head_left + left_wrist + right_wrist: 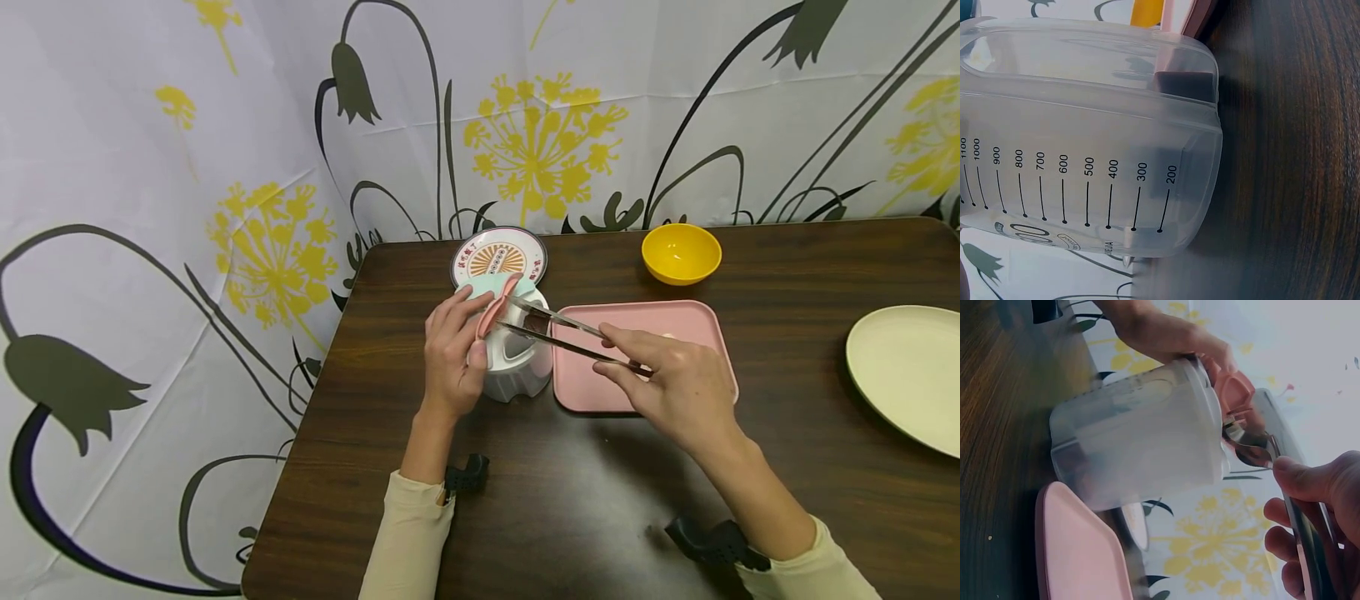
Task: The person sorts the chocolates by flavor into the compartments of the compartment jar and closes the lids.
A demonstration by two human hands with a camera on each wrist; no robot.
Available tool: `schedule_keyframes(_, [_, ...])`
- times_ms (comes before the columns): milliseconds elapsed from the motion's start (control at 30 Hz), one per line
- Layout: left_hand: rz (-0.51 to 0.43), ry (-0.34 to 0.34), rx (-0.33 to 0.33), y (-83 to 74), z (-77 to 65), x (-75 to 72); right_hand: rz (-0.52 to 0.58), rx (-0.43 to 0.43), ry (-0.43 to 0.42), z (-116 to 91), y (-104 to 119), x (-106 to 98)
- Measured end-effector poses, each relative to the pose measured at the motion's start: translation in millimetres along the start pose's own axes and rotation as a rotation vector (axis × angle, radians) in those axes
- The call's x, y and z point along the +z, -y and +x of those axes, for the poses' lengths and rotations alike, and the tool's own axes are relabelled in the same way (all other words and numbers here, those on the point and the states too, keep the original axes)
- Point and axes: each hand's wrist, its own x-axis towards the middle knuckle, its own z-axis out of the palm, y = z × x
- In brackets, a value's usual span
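Observation:
A translucent measuring jug (1085, 125) with volume marks stands upright on the table; its white lid has a mint flap (486, 284). My left hand (453, 354) pinches the pink lid part (492, 315) between thumb and fingers, and this part stands tilted at the jug's top. With my right hand (678, 379) I grip metal tongs (1302, 540) pointing left. Their spoon-like tips (1254, 453) are parted at the pink part, over the jug's opening. Whether anything lies between the tips I cannot tell.
Beside the jug lies a pink tray (652, 312), with a small pale thing partly hidden behind my right hand. Behind the jug is a printed round plate (465, 260). A yellow bowl (682, 254) stands at the back, and a cream plate (911, 367) at the right.

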Motion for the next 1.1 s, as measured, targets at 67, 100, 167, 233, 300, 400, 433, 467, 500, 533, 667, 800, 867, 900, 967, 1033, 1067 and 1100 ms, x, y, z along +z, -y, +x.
schedule_keyframes(67, [0.002, -0.002, -0.001, -0.1, 0.2, -0.1, 0.000, 0.005, 0.008, 0, -1, 1])
schedule_keyframes(100, [0.002, 0.000, -0.003, -0.3, 0.4, -0.2, -0.001, 0.006, 0.010, 0, -1, 1])
schedule_keyframes(167, [0.002, 0.003, -0.004, -0.3, 0.4, -0.2, 0.003, 0.007, 0.011, -1, -1, 1])
schedule_keyframes(233, [0.002, 0.004, -0.005, -0.4, 0.3, -0.2, -0.001, 0.010, 0.011, -1, -2, 1])
schedule_keyframes(300, [0.001, 0.007, -0.006, 0.0, -0.1, 0.0, -0.004, 0.012, 0.010, -1, -2, 1])
schedule_keyframes(400, [0.002, 0.007, -0.006, 0.8, -0.8, 0.4, -0.001, 0.018, 0.018, -1, -2, 1])
schedule_keyframes(433, [0.002, 0.007, -0.005, 1.0, -0.9, 0.5, -0.002, 0.020, 0.021, -1, -2, 1])
schedule_keyframes(467, [0.003, 0.007, -0.005, 1.1, -0.9, 0.6, 0.000, 0.023, 0.027, -1, -3, 0])
schedule_keyframes(500, [0.003, 0.006, -0.004, 1.2, -0.9, 0.7, 0.003, 0.027, 0.034, -1, -3, 0])
schedule_keyframes(533, [0.003, 0.006, -0.004, 1.4, -0.9, 0.8, 0.006, 0.031, 0.041, -2, -4, -1])
schedule_keyframes(667, [0.003, 0.001, -0.003, 1.5, -0.8, 1.2, 0.000, 0.074, 0.059, -3, -5, -4])
schedule_keyframes(800, [0.002, 0.000, -0.001, 1.6, -1.1, 1.5, -0.018, 0.136, 0.065, -6, -6, -8])
schedule_keyframes(867, [0.002, 0.001, -0.003, 1.6, -1.1, 1.5, -0.027, 0.168, 0.068, -8, -8, -10])
schedule_keyframes(900, [0.001, 0.001, -0.004, 1.6, -1.1, 1.5, -0.033, 0.184, 0.068, -9, -9, -12])
schedule_keyframes(967, [0.002, 0.002, -0.005, 1.6, -1.1, 1.5, -0.041, 0.217, 0.070, -12, -13, -14])
schedule_keyframes(1033, [0.002, 0.003, -0.006, 1.6, -1.1, 1.6, -0.053, 0.248, 0.070, -16, -17, -16])
schedule_keyframes(1067, [0.001, 0.003, -0.006, 1.6, -1.2, 1.6, -0.056, 0.262, 0.069, -18, -20, -18])
schedule_keyframes(1100, [0.001, 0.002, -0.006, 1.6, -1.2, 1.6, -0.060, 0.275, 0.065, -20, -22, -19])
